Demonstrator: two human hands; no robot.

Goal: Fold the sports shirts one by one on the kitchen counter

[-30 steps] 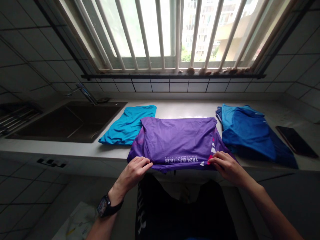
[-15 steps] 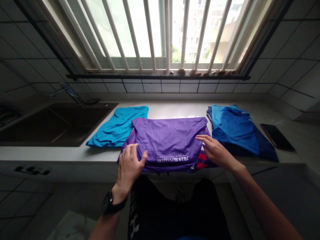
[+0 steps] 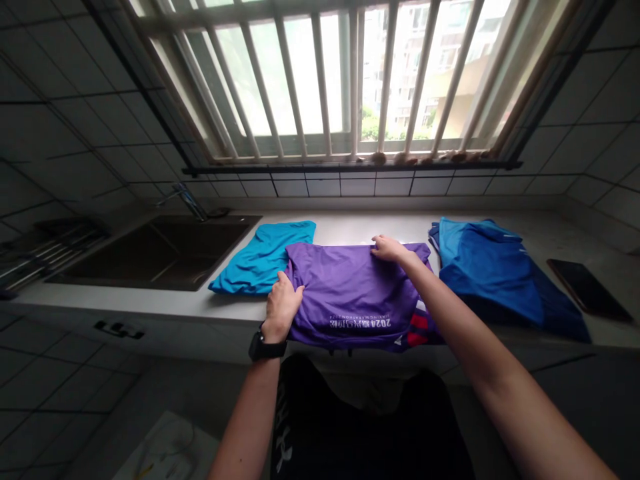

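Two hands on a purple shirt.
The purple shirt lies folded on the pale counter, in the middle of the picture, with its white words upside down. The left hand is on its left edge, thumb spread away from the fingers; the right hand is at its top edge, fingers bent and close together. I can't tell if either hand pinches the cloth. A bright blue-green shirt touches it, left of the middle. Blue clothes and a dark phone lie at the right.
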